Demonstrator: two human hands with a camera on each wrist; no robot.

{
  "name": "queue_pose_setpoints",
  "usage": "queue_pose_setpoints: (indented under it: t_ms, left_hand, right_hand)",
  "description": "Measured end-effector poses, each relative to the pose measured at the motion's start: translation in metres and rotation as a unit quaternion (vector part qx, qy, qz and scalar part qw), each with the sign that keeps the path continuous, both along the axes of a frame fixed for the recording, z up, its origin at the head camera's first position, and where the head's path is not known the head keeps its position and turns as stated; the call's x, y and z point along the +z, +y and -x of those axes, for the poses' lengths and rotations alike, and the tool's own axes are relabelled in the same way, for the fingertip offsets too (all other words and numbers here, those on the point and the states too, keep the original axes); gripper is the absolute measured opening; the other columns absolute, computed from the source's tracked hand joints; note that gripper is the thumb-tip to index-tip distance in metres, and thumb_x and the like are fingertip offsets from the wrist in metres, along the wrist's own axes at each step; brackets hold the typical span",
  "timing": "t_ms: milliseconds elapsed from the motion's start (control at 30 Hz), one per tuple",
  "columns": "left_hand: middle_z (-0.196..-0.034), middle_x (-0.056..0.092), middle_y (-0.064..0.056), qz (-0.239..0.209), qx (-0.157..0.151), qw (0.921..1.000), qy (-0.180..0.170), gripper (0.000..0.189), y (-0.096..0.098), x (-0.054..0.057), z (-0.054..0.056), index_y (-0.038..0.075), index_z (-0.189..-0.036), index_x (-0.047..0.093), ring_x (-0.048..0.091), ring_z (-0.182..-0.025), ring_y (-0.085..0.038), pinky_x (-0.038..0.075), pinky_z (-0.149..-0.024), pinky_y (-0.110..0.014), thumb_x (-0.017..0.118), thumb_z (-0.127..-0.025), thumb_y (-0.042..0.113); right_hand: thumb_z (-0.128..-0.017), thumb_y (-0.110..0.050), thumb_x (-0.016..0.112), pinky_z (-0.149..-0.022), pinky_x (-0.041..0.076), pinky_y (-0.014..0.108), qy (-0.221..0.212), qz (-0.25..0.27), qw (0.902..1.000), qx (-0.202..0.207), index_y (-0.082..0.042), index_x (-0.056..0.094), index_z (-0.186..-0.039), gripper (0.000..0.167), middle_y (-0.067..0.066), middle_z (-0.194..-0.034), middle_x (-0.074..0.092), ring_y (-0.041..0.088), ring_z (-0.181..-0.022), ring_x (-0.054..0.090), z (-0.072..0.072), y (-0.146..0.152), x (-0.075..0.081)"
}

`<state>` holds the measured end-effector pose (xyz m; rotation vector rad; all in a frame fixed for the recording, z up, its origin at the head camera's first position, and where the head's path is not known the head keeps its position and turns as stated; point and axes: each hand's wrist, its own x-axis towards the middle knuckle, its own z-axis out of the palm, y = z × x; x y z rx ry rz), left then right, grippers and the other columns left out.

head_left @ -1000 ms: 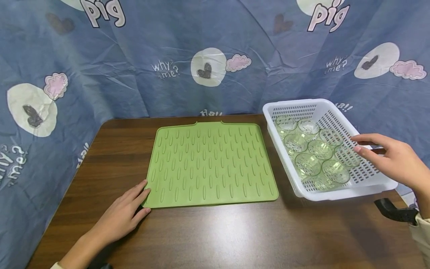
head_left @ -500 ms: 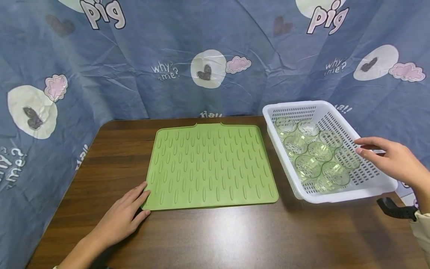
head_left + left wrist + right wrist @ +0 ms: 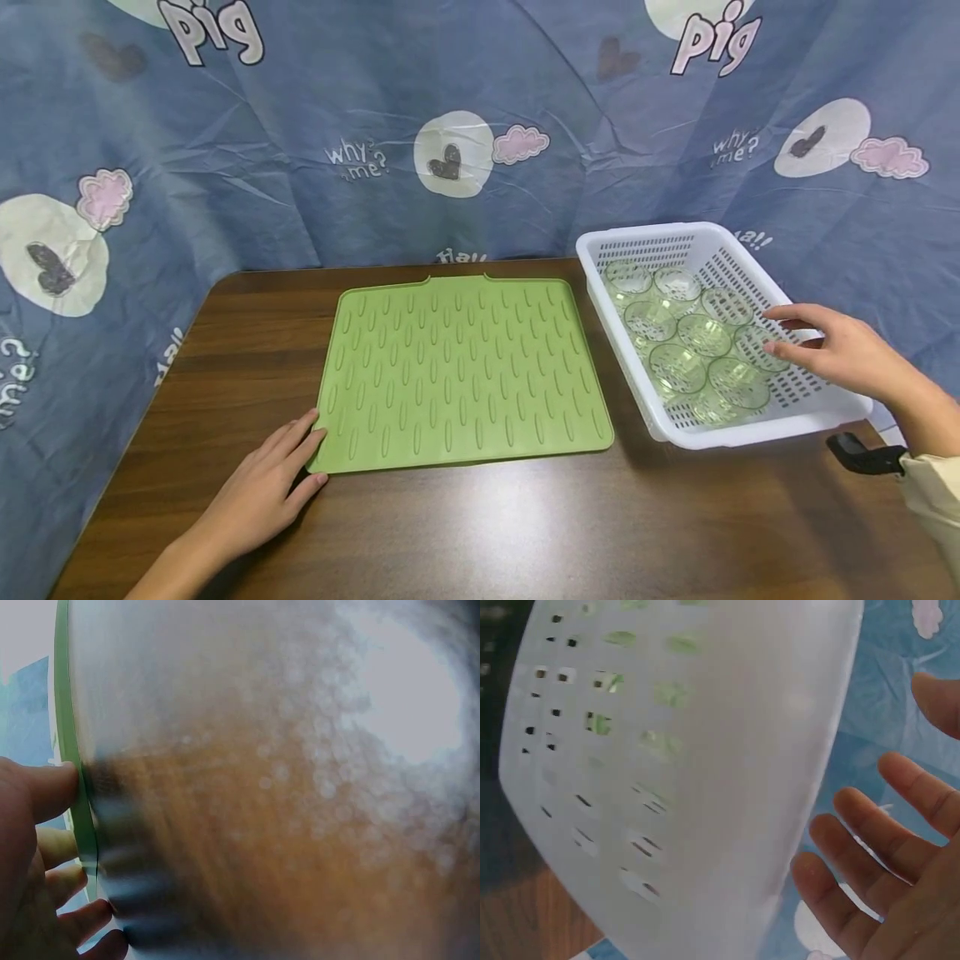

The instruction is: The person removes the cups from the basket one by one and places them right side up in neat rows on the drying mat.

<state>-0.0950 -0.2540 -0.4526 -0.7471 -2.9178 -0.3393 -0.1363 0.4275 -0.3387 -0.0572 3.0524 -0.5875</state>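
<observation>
My left hand (image 3: 262, 487) rests at the near left corner of a green silicone mat (image 3: 461, 375), which lies flat on the table with raised oval ridges. Its fingers are extended and touch the corner; in the left wrist view the thumb meets the mat's green edge (image 3: 67, 712). Over the right side of a white perforated plastic basket (image 3: 675, 437), my right hand (image 3: 847, 350) hovers with fingers loosely bent and nothing held. Several clear greenish glasses (image 3: 705, 335) stand inside in rows. Its fingertips are by the rightmost glass (image 3: 757, 342); whether they touch it I cannot tell.
The brown wooden table (image 3: 465, 525) carries the mat at centre and the basket at right. Behind it hangs a blue printed cloth (image 3: 300, 192). In the right wrist view, the basket wall (image 3: 735, 765) stands beside the fingers.
The head view has shifted slightly, so everything sits a little further left. My right hand has moved left and closer to the rightmost glass. My left hand stays at the mat's corner.
</observation>
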Motion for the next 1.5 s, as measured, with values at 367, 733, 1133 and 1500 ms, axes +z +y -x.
queue_pose_setpoints:
  t_ms: [367, 733, 1133, 1500]
  left_hand:
    - [-0.155, 0.041, -0.02, 0.009, 0.007, 0.9997, -0.02, 0.06, -0.002, 0.001, 0.0, 0.003, -0.143, 0.051, 0.047, -0.132, -0.048, 0.044, -0.097, -0.065, 0.069, -0.092, 0.03]
    - [-0.155, 0.04, -0.02, 0.016, 0.011, 0.9996, -0.023, 0.06, -0.002, 0.0, 0.001, 0.004, -0.143, 0.05, 0.046, -0.132, -0.048, 0.044, -0.096, -0.067, 0.069, -0.093, 0.031]
    - [-0.157, 0.038, -0.019, 0.016, 0.008, 0.9994, -0.029, 0.061, 0.0, 0.0, 0.002, 0.004, -0.144, 0.049, 0.045, -0.133, -0.048, 0.043, -0.098, -0.066, 0.069, -0.093, 0.031]
    - [-0.156, 0.04, -0.02, 0.019, 0.006, 0.9995, -0.025, 0.061, 0.001, 0.0, 0.003, 0.004, -0.144, 0.05, 0.046, -0.132, -0.049, 0.044, -0.096, -0.067, 0.069, -0.092, 0.031]
  right_hand:
    - [-0.092, -0.022, 0.071, -0.067, 0.048, 0.009, 0.032, 0.075, 0.9962, 0.03, -0.004, 0.056, -0.136, 0.05, 0.019, -0.141, 0.055, 0.01, -0.092, 0.072, -0.006, 0.005, -0.019]
    - [-0.078, 0.0, 0.079, -0.084, 0.041, -0.002, 0.139, 0.138, 0.9767, 0.089, -0.012, 0.065, -0.127, 0.052, -0.029, -0.123, 0.057, -0.024, -0.109, 0.046, -0.021, -0.014, -0.039]
    - [-0.081, -0.007, 0.078, -0.093, 0.025, -0.003, 0.155, 0.107, 0.981, 0.046, -0.001, 0.06, -0.129, 0.052, 0.005, -0.136, 0.059, -0.028, -0.114, 0.031, -0.018, -0.009, -0.043]
    - [-0.067, -0.008, 0.088, -0.086, 0.04, 0.019, 0.166, 0.064, 0.9788, 0.101, -0.006, 0.068, -0.12, 0.057, -0.001, -0.118, 0.065, -0.012, -0.103, 0.045, -0.024, -0.021, -0.05]
